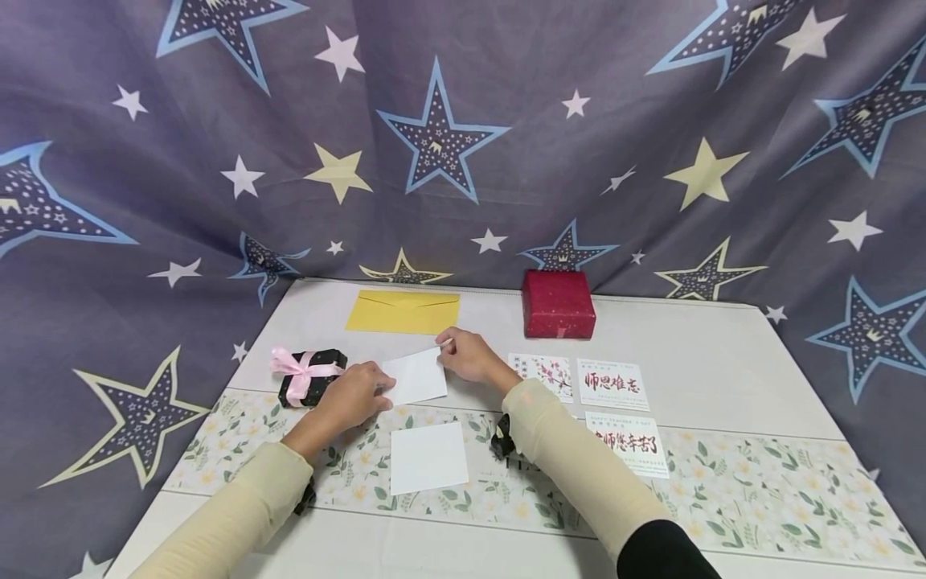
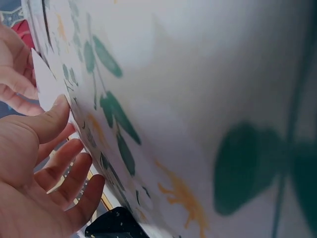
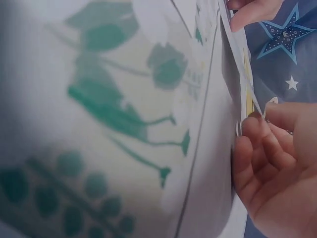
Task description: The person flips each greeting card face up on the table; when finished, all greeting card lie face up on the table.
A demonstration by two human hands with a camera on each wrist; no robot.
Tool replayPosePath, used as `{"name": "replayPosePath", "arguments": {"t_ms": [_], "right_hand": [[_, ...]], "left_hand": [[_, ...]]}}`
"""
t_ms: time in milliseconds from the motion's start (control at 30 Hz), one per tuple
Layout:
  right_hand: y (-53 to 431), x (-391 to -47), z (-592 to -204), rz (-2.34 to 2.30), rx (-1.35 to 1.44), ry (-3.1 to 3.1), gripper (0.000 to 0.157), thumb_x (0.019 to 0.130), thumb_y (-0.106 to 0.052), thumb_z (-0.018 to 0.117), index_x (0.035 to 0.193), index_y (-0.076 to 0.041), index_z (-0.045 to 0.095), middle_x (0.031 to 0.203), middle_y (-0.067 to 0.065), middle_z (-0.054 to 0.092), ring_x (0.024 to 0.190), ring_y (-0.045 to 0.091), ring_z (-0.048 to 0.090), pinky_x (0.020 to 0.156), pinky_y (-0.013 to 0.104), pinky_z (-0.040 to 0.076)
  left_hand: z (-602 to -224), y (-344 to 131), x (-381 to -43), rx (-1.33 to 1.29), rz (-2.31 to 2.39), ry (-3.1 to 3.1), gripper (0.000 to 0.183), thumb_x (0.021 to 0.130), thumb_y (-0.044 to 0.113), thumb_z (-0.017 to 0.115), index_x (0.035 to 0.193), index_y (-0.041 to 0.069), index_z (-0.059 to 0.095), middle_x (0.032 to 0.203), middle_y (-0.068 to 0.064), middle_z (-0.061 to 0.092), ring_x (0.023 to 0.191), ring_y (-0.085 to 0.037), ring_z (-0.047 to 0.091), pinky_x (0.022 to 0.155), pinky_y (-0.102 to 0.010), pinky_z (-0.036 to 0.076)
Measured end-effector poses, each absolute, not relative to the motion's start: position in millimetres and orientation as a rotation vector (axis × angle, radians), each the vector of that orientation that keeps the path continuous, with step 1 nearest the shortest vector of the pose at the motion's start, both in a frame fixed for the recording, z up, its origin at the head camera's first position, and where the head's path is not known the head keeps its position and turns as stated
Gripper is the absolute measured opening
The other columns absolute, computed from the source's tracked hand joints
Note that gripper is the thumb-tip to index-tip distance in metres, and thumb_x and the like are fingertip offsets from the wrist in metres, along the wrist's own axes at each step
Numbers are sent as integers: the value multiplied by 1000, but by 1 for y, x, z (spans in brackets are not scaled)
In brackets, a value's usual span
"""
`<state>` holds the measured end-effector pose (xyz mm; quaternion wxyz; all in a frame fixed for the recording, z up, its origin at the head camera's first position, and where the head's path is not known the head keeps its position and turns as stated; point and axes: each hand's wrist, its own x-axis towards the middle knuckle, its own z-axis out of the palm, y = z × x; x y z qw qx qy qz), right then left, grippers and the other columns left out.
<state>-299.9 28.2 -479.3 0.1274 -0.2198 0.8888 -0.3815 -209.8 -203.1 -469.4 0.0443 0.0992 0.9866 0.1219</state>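
Note:
A white card (image 1: 418, 376) is held between both hands, tilted with its right side raised off the table. My right hand (image 1: 466, 354) pinches its upper right corner between thumb and fingers (image 3: 255, 130), as the right wrist view shows. At the left edge, my left hand (image 1: 354, 396) holds the card with its thumb (image 2: 55, 118) along the edge and the other fingers loosely bent. Nearer to me a second white card (image 1: 430, 457) lies flat on the floral strip. Just left of the left hand sits a black gift box (image 1: 318, 389) with a pink ribbon bow (image 1: 295, 368).
Behind the hands lies a yellow envelope (image 1: 403, 314). To its right stands a dark red box (image 1: 557, 304). Three printed cards are by the right forearm: one with blossoms (image 1: 550, 376), two with red characters (image 1: 612, 394) (image 1: 640, 462). A star-patterned curtain (image 1: 448, 225) closes off the back.

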Motion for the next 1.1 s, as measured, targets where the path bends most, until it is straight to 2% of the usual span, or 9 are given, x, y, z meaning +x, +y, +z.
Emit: {"name": "replayPosePath", "arguments": {"t_ms": [167,300,433,567,700,900,1000,1100], "right_hand": [[30,-300,-479,-1079,-673,2570,36,98,-15,64,133,-8,62,97,1,69,73,9,56,70,22,46],[30,-300,-477,-1094,-689,2569,35,96,-14,66,131,-8,63,98,2,69,75,10,57,71,23,47],[31,-299,-477,-1119,-703,2570,33,96,-12,67,128,-8,62,98,3,70,78,10,59,73,23,49],[33,-296,-473,-1185,-707,2545,32,96,-11,67,127,-9,62,96,3,70,73,10,60,66,23,49],[34,-290,-463,-1270,-729,2490,31,96,-9,67,126,-8,61,93,4,70,69,10,59,59,23,47],[39,-283,-449,-1340,-788,2470,31,94,-7,68,124,-9,62,92,5,70,70,10,57,59,22,46],[43,-281,-444,-1350,-814,2486,31,94,-7,68,124,-10,62,92,5,71,72,9,57,62,22,47],[49,-279,-440,-1386,-802,2477,33,95,-7,67,127,-10,62,93,7,71,72,9,57,65,22,47]], "left_hand": [[-469,-205,-210,370,339,3040,44,85,25,83,125,8,73,119,-9,70,111,-27,66,100,-47,53],[-469,-206,-210,383,341,3051,45,85,26,83,125,9,73,122,-10,70,115,-30,66,100,-49,53],[-468,-206,-208,335,363,3051,50,86,27,82,131,10,69,129,-13,67,120,-32,64,102,-51,52],[-464,-207,-206,274,395,3053,55,90,28,78,138,6,62,133,-17,65,125,-36,61,104,-53,50],[-460,-205,-207,236,483,3052,56,93,26,75,139,-1,58,124,-16,71,119,-35,66,100,-52,53],[-455,-206,-210,176,758,3012,53,95,19,70,138,-7,55,109,-13,77,95,-25,74,90,-46,57],[-452,-207,-211,139,882,2993,49,95,19,70,136,-6,58,106,-13,77,85,-20,73,86,-45,58],[-450,-208,-211,105,958,2984,40,96,22,69,128,-2,64,103,-11,77,81,-17,69,82,-42,57]]}}
